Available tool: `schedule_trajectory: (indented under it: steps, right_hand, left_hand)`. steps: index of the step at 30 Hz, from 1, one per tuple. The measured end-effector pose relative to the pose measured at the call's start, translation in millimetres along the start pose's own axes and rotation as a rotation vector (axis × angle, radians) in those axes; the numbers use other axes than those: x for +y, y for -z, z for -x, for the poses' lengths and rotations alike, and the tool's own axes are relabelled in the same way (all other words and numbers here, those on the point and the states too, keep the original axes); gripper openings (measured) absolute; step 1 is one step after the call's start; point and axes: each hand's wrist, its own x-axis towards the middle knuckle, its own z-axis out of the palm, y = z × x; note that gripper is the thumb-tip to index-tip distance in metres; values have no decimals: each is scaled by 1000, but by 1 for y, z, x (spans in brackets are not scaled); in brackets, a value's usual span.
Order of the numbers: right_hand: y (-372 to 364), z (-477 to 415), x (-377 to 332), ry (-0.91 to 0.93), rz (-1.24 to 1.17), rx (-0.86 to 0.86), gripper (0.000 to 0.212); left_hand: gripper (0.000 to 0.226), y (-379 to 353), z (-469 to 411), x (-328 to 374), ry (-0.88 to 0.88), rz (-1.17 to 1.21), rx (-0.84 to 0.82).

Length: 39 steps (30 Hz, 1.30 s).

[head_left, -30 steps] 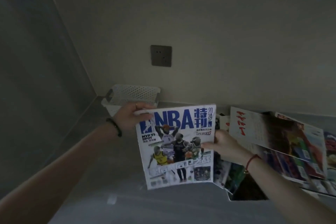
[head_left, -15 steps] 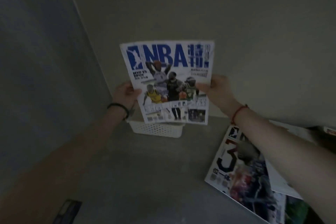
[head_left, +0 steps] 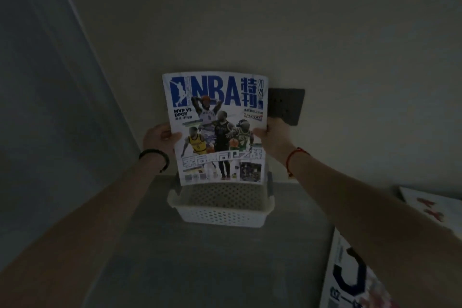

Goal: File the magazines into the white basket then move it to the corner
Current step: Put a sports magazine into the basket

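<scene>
I hold an NBA magazine (head_left: 215, 112) upright with both hands, cover facing me. My left hand (head_left: 160, 138) grips its left edge and my right hand (head_left: 273, 135) grips its right edge. Its bottom edge hangs just above the open top of the white perforated basket (head_left: 222, 214), which stands on the grey surface against the back wall. The basket's far rim is hidden behind the magazine. More magazines (head_left: 355, 280) lie at the lower right, with another one (head_left: 435, 207) at the right edge.
A dark wall socket plate (head_left: 287, 105) sits on the back wall just right of the magazine. A wall (head_left: 50, 107) closes off the left side and meets the back wall in a corner left of the basket. The scene is dim.
The magazine was lifted from the pile at the right, carried left and turned upright, and now hangs over the basket. The view has shifted so the basket sits centred below it.
</scene>
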Motion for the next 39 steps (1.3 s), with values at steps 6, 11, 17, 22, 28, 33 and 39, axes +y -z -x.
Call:
schedule_trajectory:
  steps: [6, 11, 17, 22, 28, 33, 39]
  right_hand:
    - [-28, -15, 27, -188, -211, -10, 29]
    - [-25, -16, 42, -104, -179, 120, 22]
    - [-18, -6, 69, -86, -25, 141, 15]
    - [-25, -9, 72, -99, 57, 89, 15]
    - [-22, -9, 73, -57, 6, 148, 11]
    - [-23, -11, 72, -119, 12, 187, 13]
    - [-25, -17, 67, -140, 29, 211, 14]
  left_hand:
    - [37, -13, -22, -23, 27, 10, -4]
    - [35, -19, -30, -27, -9, 25, -40]
    - [31, -30, -28, -51, -1, -63, -119]
    - [35, -33, -36, -65, 58, -134, -30]
    - [33, -33, -47, -63, 64, -43, 45]
    - [38, -38, -48, -64, 95, -132, 30]
    - [41, -38, -51, -63, 81, -200, 18]
